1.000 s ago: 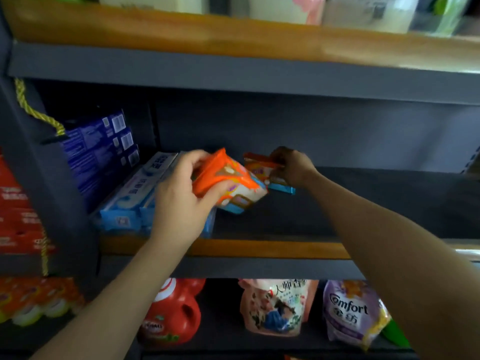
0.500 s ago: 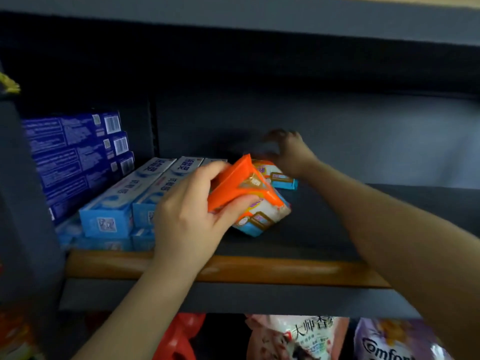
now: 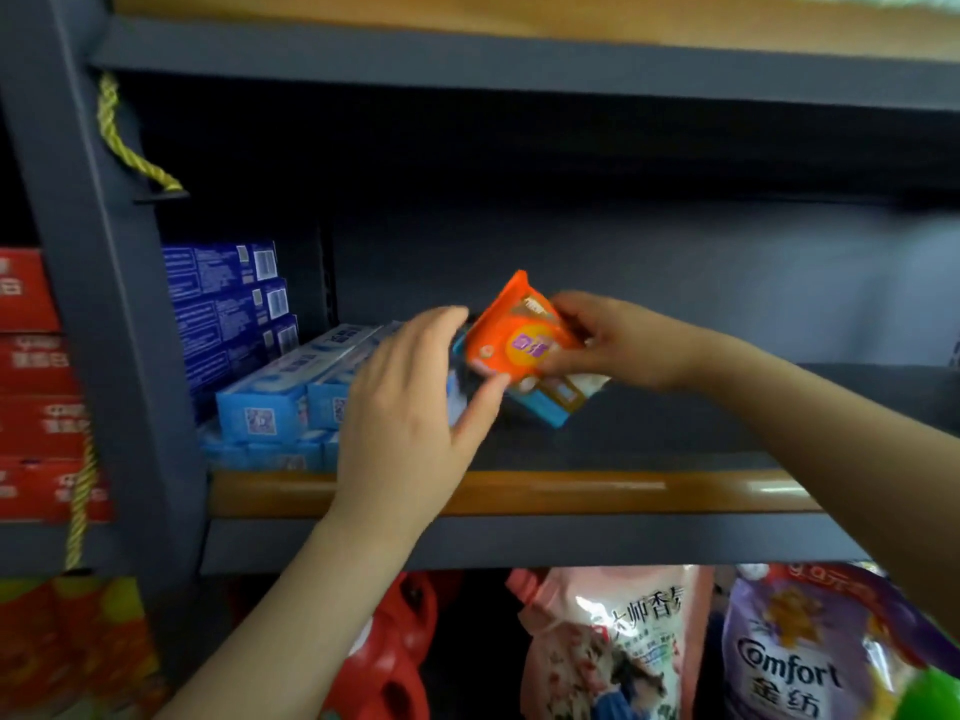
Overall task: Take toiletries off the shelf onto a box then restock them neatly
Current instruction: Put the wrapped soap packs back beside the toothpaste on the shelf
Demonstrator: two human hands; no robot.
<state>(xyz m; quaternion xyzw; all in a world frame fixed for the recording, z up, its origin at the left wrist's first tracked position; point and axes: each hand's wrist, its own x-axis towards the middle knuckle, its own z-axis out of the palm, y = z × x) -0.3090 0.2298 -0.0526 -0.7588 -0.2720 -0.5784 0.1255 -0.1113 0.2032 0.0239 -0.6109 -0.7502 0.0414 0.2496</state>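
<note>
On the middle shelf (image 3: 519, 491), just right of the light blue toothpaste boxes (image 3: 291, 392), the right hand (image 3: 618, 340) pinches an orange packet (image 3: 519, 335) by its upper right edge, holding it tilted above the dark shelf floor; a second packet with a blue edge (image 3: 550, 405) lies just beneath it. The left hand (image 3: 410, 402) has its grip loose and wide, fingers spread, thumb tip touching the orange packet's lower corner; dark blue boxes (image 3: 228, 309) stand stacked at the back left; below hang a red jug (image 3: 395, 662), a pink pouch (image 3: 613, 646) and a purple Comfort pouch (image 3: 800, 657).
</note>
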